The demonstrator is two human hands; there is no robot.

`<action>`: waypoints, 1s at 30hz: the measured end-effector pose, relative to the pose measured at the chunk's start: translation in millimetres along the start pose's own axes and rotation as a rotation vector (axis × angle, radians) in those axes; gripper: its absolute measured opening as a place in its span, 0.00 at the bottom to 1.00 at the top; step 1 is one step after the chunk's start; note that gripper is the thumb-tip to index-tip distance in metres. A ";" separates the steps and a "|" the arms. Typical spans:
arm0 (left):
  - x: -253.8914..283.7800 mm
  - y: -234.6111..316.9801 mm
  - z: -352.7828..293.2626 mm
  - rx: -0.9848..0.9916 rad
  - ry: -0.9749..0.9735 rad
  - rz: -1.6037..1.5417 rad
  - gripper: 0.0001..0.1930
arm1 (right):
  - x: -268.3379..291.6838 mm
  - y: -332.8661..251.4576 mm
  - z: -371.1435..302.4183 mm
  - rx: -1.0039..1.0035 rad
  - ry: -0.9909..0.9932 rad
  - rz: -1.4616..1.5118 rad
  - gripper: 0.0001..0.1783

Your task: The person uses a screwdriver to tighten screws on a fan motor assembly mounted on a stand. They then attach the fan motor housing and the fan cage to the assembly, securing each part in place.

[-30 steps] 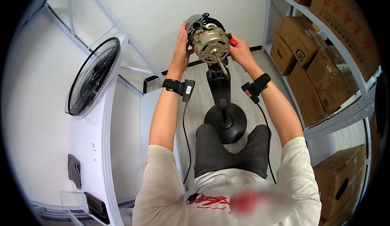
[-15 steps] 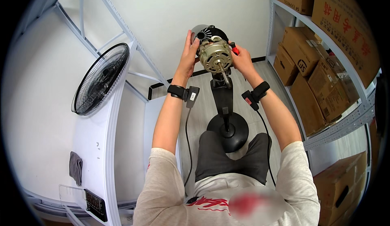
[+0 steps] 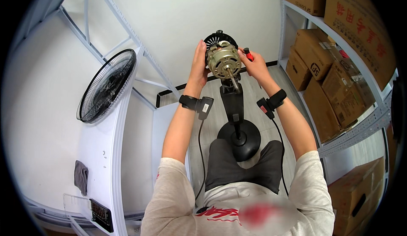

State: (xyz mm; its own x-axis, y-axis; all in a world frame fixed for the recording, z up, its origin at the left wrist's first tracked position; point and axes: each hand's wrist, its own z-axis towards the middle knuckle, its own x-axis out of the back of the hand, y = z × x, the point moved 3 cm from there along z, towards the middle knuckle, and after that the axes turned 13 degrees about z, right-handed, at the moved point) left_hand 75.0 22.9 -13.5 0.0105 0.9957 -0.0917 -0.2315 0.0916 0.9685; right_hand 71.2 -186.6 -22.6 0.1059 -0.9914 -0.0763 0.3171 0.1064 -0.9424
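Observation:
A fan motor [image 3: 224,63] with a bare metal body and a shaft pointing toward me sits at the top of a black stand [image 3: 232,101]. Behind it is a black slotted motor cover [image 3: 223,36]. My left hand [image 3: 198,65] grips the left side of this cover, thumb toward me and the other fingers partly hidden behind. At the motor's right side, my right hand [image 3: 255,66] is closed round a red-and-black screwdriver [image 3: 248,55], whose handle pokes up between thumb and fingers. Its tip cannot be seen.
The round black stand base [image 3: 250,131] is on the floor between my legs. To the left, a white shelf [image 3: 101,140] bears a fan grille [image 3: 108,85], a grey cloth [image 3: 80,177], small screws and a black bit case [image 3: 101,215]. Cardboard boxes [image 3: 313,54] fill the right rack.
The black cover has turned, so its slotted inside now shows behind the motor. Both hands have shifted slightly with it, still at the motor's sides. The screwdriver stays in my right hand.

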 end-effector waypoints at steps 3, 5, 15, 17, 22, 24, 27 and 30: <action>5.7 -2.2 0.8 -0.052 -0.066 0.086 0.47 | 1.3 -9.6 1.1 -0.004 0.029 0.016 0.27; 4.9 -1.7 0.2 -0.053 -0.077 0.069 0.46 | 4.4 -17.3 12.9 -0.003 0.053 -0.002 0.27; 3.7 2.4 -2.8 -0.045 -0.019 0.114 0.45 | -24.8 -64.2 63.3 -0.263 -0.160 -0.025 0.33; 2.6 2.7 -2.3 -0.041 -0.031 0.122 0.45 | -19.7 -60.8 69.6 -0.293 -0.189 -0.031 0.30; 9.8 5.0 -3.4 -0.041 0.016 0.137 0.44 | -30.1 -67.4 64.2 -0.360 -0.246 0.020 0.23; 8.3 9.6 -10.0 -0.050 0.045 0.151 0.43 | -30.4 -69.1 63.9 -0.388 -0.256 0.022 0.23; 5.7 20.1 -15.1 -0.048 0.079 0.163 0.41 | -32.0 -69.1 63.3 -0.400 -0.257 0.061 0.22; 6.9 22.4 -13.5 -0.060 0.105 0.230 0.43 | -33.3 -62.9 67.6 -0.381 -0.216 0.099 0.23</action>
State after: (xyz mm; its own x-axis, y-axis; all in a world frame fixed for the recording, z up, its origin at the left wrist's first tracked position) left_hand 56.8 31.7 4.4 -0.1491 0.9835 0.1027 -0.2736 -0.1408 0.9515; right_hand 111.4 -155.1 61.3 0.3253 -0.9351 -0.1405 -0.0695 0.1246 -0.9898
